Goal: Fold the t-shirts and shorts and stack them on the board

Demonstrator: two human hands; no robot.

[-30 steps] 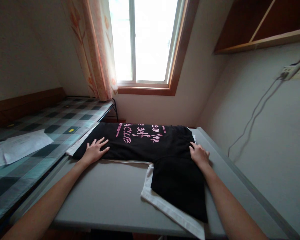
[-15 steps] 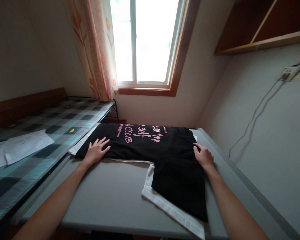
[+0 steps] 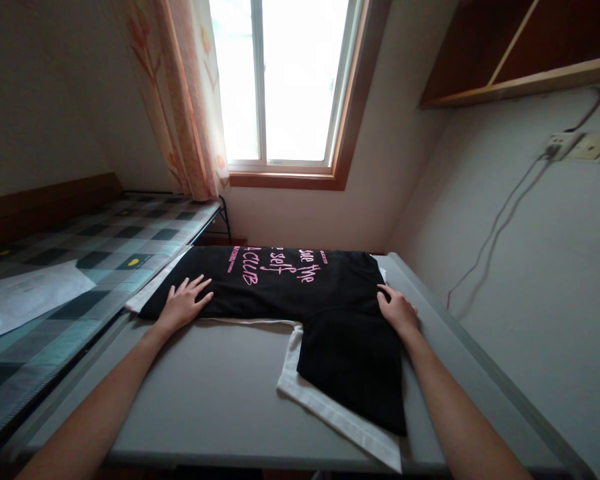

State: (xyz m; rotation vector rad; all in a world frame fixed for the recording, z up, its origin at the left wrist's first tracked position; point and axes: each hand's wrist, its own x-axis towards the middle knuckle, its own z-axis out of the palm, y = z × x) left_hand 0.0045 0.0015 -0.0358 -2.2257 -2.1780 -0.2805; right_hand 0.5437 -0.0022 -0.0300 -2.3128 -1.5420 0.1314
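Resting on black shirt (image 3: 290, 300) left of frame center, left hand (image 3: 184, 304) is spread wide; right hand (image 3: 399, 312) touches shirt's right edge, grip unclear.

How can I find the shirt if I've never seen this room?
Start at the bright window, then look down to the table. The shirt lies there, under the left hand. Unlike the white cloth showing beneath it, it's black with pink letters.

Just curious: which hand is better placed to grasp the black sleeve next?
Probably the right hand: it rests by the shoulder of the black T-shirt, nearer that sleeve; the left hand lies toward the hem.
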